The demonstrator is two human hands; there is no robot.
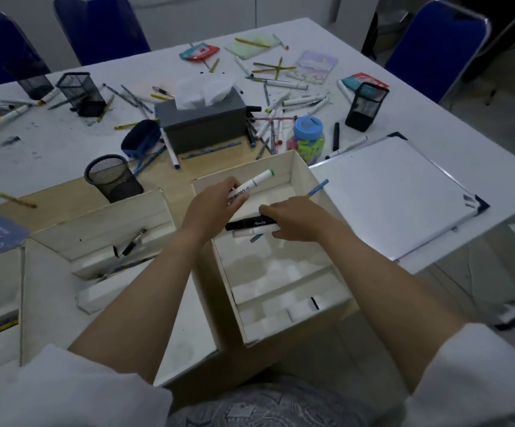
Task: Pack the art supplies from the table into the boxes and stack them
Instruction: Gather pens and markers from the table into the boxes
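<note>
Markers mostly remain scattered far across the table (65, 143). My left hand (210, 208) grips a green-tipped marker (254, 181); my right hand (296, 220) holds a black marker (250, 224) over the near-empty right box (304, 177).

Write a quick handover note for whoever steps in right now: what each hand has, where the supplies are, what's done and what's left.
Left hand: holds a white marker with a green cap over the right box.
Right hand: grips a bundle, a black marker on top, a white one and a blue pencil beneath, low over the same box.
Left box: a few pencils and a clip inside.
Left to do: many markers and pencils lie scattered on the table around the tissue box; also the mesh cups, the eraser jar and the whiteboard. No boxes stacked yet.
</note>
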